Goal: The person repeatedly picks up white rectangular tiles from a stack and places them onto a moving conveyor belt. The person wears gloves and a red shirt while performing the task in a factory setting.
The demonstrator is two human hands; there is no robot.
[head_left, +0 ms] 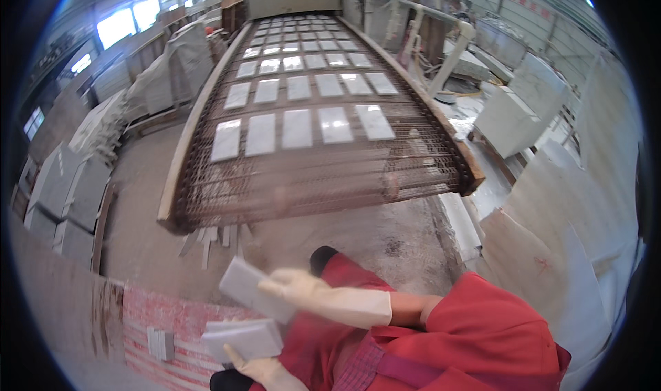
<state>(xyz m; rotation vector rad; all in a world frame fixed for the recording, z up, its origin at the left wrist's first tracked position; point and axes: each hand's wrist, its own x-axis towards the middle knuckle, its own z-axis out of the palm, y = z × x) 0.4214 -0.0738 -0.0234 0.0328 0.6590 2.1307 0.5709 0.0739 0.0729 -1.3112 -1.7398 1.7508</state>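
Note:
My right hand (297,285), in a cream rubber glove, grips one pale grey stone tile (242,286) by its edge, tilted, just above my lap. My left hand (265,372), also gloved, holds a small stack of similar tiles (242,338) from below at the lower edge of the view. The single tile hangs a little above the stack, apart from it. In front of me a wide rusty wire-mesh conveyor (310,184) carries rows of white tiles (297,128) stretching away from me.
A red-and-white patterned surface (172,322) with a small tile piece (162,343) lies at my lower left. Stone slabs (69,191) are stacked on the left, large pale slabs (571,205) lean on the right. Thin offcuts (206,243) lie on the concrete floor under the conveyor's end.

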